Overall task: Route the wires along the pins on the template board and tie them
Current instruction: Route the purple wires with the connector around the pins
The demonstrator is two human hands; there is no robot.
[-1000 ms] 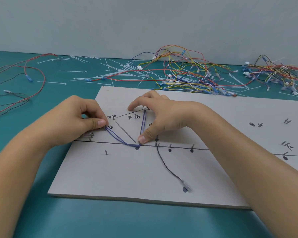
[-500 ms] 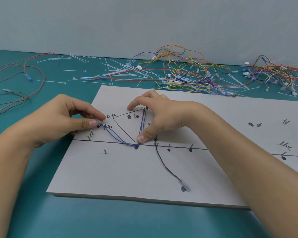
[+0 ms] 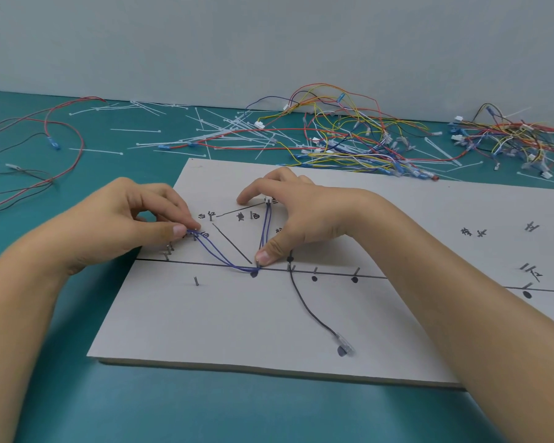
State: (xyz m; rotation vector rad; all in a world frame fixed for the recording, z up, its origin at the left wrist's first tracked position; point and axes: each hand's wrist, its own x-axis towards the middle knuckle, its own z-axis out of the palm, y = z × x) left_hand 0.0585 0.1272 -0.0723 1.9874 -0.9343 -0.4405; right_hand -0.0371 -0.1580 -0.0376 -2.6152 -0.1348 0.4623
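While the thumb and forefinger of the left hand (image 3: 135, 225) pinch one end of the blue wire (image 3: 265, 227) at centre left of the frame, the right hand (image 3: 301, 219) has its thumb and forefinger spread wide. The thumb presses the wire down at its lowest bend, and the forefinger rests just left of the upper pin (image 3: 268, 203) (the wire makes a V between). Both hands work on the grey board (image 3: 205, 314), where a black wire (image 3: 301, 302) trails toward the lower right. Loose wires (image 3: 349, 135) and cable ties (image 3: 221, 132) litter the green table (image 3: 173, 410) behind.

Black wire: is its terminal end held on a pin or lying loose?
Lying loose. The black wire curves down from near the right hand, and its clear terminal rests flat on the template board, neither hand touching it.
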